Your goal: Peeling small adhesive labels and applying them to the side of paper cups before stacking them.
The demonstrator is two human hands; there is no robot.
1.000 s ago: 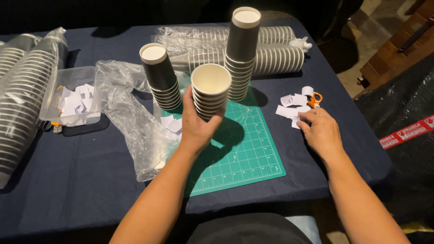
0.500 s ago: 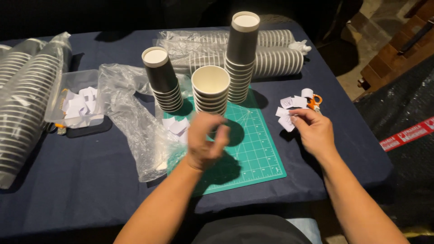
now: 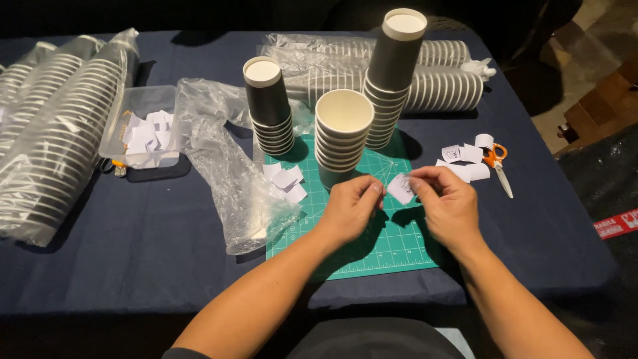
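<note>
Dark blue cloth covers the bench (image 3: pixel 133 266), and a green cutting mat (image 3: pixel 372 233) lies in the middle of it, in front of the person. Both hands meet over the mat: the right hand (image 3: pixel 448 206) pinches a small white paper slip (image 3: pixel 401 188) between thumb and fingertips, while the left hand (image 3: pixel 352 206) is curled close beside it, fingertips bunched near the slip's left edge; whether they touch the paper I cannot tell. The slip hangs in the air just in front of a short stack of paper cups (image 3: pixel 342 136), open mouth up, which stands at the mat's far edge. Two taller stacks of dark cups (image 3: pixel 268 106) (image 3: pixel 393 76) stand upside down on either side of it. As I see it, the slip is light and held only by a corner, so it could easily crease, tear or flutter down among the loose slips (image 3: pixel 286 179) on the mat. A careless wrist could also knock the near stack over. More slips lie by the orange-handled scissors (image 3: pixel 495 163) to the right, others fill a clear plastic tub (image 3: pixel 143 129) on the left, and sleeves of wrapped cups (image 3: pixel 60 146) lie along the edges.
</note>
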